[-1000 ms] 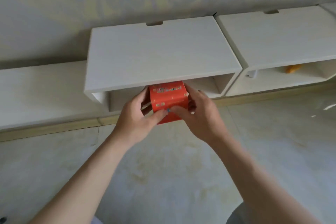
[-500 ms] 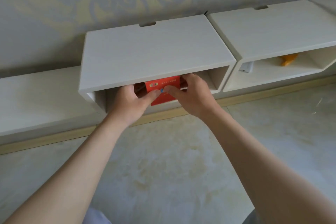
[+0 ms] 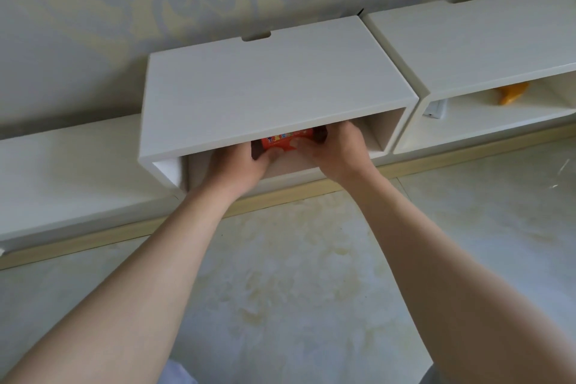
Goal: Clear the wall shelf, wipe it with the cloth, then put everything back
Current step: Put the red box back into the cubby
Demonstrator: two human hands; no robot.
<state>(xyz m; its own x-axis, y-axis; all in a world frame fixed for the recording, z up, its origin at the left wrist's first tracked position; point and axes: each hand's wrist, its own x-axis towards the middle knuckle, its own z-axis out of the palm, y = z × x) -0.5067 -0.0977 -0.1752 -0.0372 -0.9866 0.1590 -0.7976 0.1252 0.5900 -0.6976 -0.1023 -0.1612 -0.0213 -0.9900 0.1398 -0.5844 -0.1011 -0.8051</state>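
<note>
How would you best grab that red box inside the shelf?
Take the red box by its two ends, from the open front: the shelf roofs it, blocking a top grip. The left hand and right hand flank it so.

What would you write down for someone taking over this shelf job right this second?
Left hand: grips the red printed cardboard box on its left side.
Right hand: grips its right side.
Box: inside the opening of the white box-shaped wall shelf; a second ago it was out in front, so it is going back in.
Done: apparently clearing and wiping; no cloth in view.
To do: set the box down, let go, return anything else. The neighbouring white shelf holds an orange item.
</note>
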